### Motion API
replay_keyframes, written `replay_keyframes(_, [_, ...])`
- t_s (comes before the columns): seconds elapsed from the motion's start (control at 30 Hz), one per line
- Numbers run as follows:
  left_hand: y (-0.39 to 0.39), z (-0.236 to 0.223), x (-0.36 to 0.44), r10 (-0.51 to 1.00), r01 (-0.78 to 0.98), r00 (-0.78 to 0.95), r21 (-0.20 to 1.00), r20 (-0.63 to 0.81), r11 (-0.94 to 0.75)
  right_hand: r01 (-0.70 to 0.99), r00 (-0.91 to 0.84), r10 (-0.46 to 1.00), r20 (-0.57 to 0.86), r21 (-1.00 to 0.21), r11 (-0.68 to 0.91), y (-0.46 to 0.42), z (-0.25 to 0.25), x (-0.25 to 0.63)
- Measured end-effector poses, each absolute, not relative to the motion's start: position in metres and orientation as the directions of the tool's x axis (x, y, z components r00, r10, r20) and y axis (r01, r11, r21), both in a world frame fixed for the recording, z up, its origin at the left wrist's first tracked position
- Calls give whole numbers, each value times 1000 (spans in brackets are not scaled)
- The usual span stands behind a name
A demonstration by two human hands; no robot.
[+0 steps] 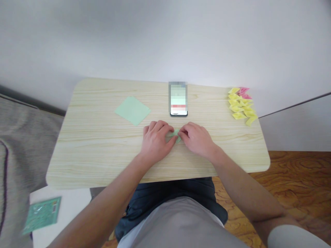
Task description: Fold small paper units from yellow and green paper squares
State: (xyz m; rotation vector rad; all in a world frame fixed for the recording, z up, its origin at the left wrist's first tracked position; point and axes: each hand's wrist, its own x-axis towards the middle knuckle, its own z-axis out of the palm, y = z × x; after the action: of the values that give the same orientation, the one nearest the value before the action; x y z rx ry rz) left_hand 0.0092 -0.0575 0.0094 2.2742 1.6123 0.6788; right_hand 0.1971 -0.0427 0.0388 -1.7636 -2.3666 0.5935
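A small folded piece of light green paper (pixel 177 133) lies on the table in front of me, mostly covered by my fingers. My left hand (pixel 157 139) pinches its left side between thumb and fingers, palm down near the tabletop. From the right, my right hand (pixel 196 137) grips the paper's other side with thumb and forefinger. The two thumbs almost meet over it. Beyond my left hand lies a flat stack or sheet of light green square paper (pixel 132 110), turned corner-on.
A phone (pixel 178 100) with a lit, blurred screen lies behind my hands. Several yellow folded paper pieces (pixel 240 106) and a pink one (pixel 243 92) sit at the table's (pixel 90 155) right edge. A green packet (pixel 42 214) rests on a white surface lower left. A wall stands behind.
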Motion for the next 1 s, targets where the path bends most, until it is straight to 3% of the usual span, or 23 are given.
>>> replay_keyframes(0.17, [-53,10,13,946,815,272,481,176,-324,862,-312,943,-117,-453,229,-45,36,206])
replay_keyframes(0.5, [-52,10,11,947,805,269,499,176,-321,769,-254,962,103,-581,265,-64,16,218])
replay_keyframes(1.0, [-54,12,22,966,849,186,466,179,-249,858,-177,984,-20,-493,144,-55,27,210])
